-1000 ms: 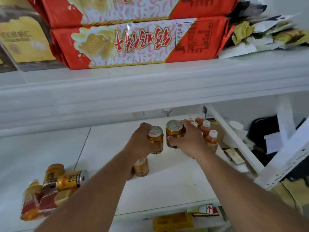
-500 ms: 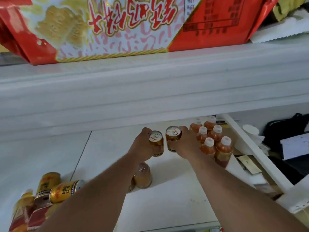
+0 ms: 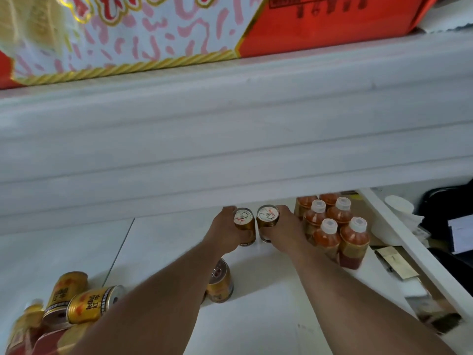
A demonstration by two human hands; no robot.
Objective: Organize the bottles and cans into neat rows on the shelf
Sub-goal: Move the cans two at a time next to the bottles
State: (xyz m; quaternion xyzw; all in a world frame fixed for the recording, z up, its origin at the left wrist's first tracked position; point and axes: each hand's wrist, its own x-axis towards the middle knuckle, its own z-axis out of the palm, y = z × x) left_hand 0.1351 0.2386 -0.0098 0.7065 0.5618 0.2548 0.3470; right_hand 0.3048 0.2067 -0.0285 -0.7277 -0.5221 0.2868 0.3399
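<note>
My left hand [image 3: 222, 233] grips an upright gold can [image 3: 245, 226] on the white shelf [image 3: 268, 298]. Right beside it, my right hand [image 3: 285, 233] grips a second upright gold can [image 3: 267, 221]; the two cans stand side by side, nearly touching. To their right stand several orange-filled bottles [image 3: 330, 229] with white caps, in two neat rows. Another gold can [image 3: 220, 281] stands upright near my left forearm. At the lower left lies a jumble of gold cans [image 3: 92, 303], some on their sides, with bottles partly cut off by the frame.
The upper shelf's thick white edge [image 3: 230, 139] hangs low over the cans and hides the back of the lower shelf. A red snack package [image 3: 230, 24] lies on top of it. A white divider rail [image 3: 414, 247] bounds the shelf on the right, with papers and dark clutter beyond.
Both hands have carried their cans further back toward the shelf's rear, beside the bottle rows. The camera has dropped closer, so the upper shelf edge fills more of the view.
</note>
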